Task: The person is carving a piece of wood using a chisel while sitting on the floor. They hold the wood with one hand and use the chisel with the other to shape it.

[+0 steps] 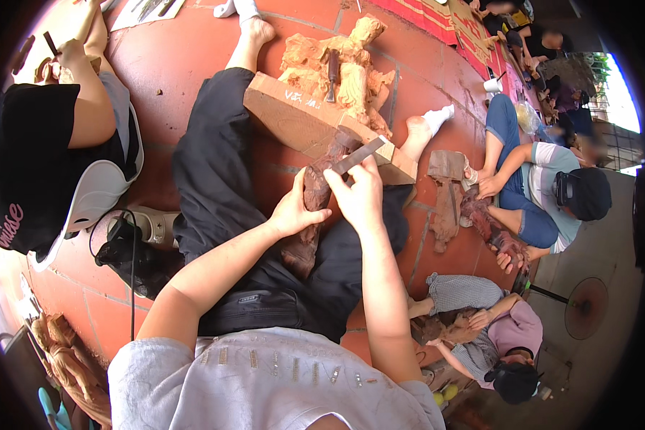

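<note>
A dark reddish-brown wooden carving (315,192) lies slanted over my lap, its upper end against a thick pale wood block (283,107). My left hand (294,206) is wrapped round the carving's middle, thumb across its front. In my right hand (360,195) is a flat grey file-like strip (358,155), pinched near its lower end. It slants up to the right across the carving's upper part; whether it touches the wood I cannot tell. On the block rests a light-coloured carved wood piece (355,84), and a dark-handled chisel (332,72) leans on it.
A co-worker in a black cap (29,165) sits close at my left. Two more people work on dark carvings at my right, near a standing wooden figure (446,204). A black cable (132,287) and black bag (125,258) lie by my left leg, beyond carved figures (68,358).
</note>
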`<state>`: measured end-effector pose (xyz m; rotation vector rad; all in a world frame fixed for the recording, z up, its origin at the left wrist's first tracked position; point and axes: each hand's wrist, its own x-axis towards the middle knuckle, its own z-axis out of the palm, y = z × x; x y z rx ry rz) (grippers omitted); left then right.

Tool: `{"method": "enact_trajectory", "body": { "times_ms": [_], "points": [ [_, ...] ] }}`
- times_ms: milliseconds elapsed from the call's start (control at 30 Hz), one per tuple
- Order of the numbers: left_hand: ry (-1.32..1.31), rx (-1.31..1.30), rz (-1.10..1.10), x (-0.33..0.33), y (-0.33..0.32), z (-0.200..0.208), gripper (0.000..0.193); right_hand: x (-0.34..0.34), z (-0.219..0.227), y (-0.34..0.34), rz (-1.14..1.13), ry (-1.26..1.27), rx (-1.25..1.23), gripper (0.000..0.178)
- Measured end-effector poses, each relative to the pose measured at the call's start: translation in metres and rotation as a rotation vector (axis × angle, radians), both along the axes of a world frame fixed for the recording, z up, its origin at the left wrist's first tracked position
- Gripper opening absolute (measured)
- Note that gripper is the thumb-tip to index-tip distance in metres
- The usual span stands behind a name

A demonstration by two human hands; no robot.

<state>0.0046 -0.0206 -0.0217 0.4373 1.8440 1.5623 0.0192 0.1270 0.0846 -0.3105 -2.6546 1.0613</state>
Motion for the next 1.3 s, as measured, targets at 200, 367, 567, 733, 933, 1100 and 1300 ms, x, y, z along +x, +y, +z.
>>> {"method": "enact_trajectory", "body": {
  "times_ms": [200, 367, 567, 733, 933, 1100, 1300],
  "points": [
    [0.036, 0.041, 0.012, 0.002, -0.001, -0.001, 0.112, -0.007, -0.007, 0.014, -0.098, -0.075, -0.260, 0.018],
    [0.011, -0.011, 0.015, 0.003, -0.005, 0.002, 0.111, -0.004, -0.007, 0.003, -0.008, 0.005, -0.036, 0.018],
    [-0.032, 0.117, -0.001, 0.002, 0.001, -0.006, 0.114, 0.000, -0.001, 0.004, -0.038, 0.077, -0.142, 0.019],
    [-0.007, 0.017, 0.003, 0.000, -0.003, -0.003, 0.113, -0.006, -0.004, 0.012, 0.011, 0.022, -0.094, 0.019],
    [0.022, 0.017, -0.042, -0.001, 0.001, 0.000, 0.114, 0.009, -0.005, 0.010, 0.020, 0.052, -0.084, 0.024],
    [0.082, 0.060, -0.012, -0.001, -0.003, -0.002, 0.111, 0.003, -0.006, 0.017, 0.078, 0.047, -0.130, 0.020],
    [0.040, 0.076, -0.022, 0.001, 0.002, 0.004, 0.112, 0.007, -0.013, 0.018, -0.018, 0.034, -0.263, 0.021]
  ]
}}
